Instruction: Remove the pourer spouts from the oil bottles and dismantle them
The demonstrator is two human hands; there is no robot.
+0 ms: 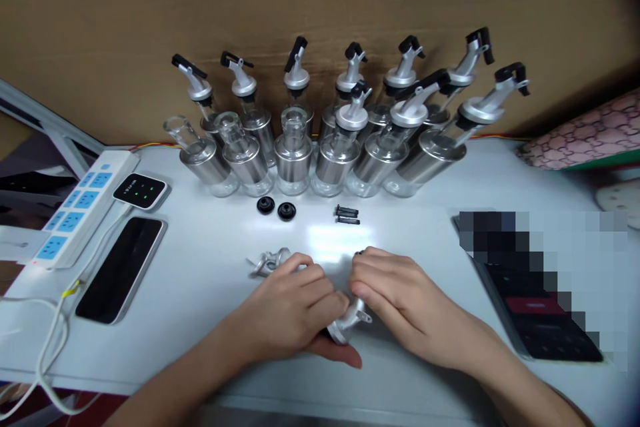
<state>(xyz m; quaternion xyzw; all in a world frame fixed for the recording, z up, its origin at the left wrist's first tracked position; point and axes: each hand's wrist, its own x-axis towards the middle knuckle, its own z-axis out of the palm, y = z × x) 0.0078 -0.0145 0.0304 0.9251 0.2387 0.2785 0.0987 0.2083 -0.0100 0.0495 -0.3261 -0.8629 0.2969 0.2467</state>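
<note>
My left hand (300, 307) is closed around a silver bottle pourer spout (345, 330), its thumb stretched out beneath it. Against the upper end of the same spout, my right hand (400, 300) is closed with fingers pressed together. A small dark bit shows at its fingertips, too hidden to name. Just beyond my left hand lie more silver spout parts (270, 261), partly covered by the fingers. Two round black stoppers (266, 205) and several small black pins (347, 213) rest farther back on the table.
Glass-and-steel bottles (335, 163) stand in two rows at the back, most topped with pourers; three front-left ones have bare necks. A power strip (83, 207), a small device (141, 191) and a phone (121, 270) lie left. A dark tablet-like device (530, 307) lies right.
</note>
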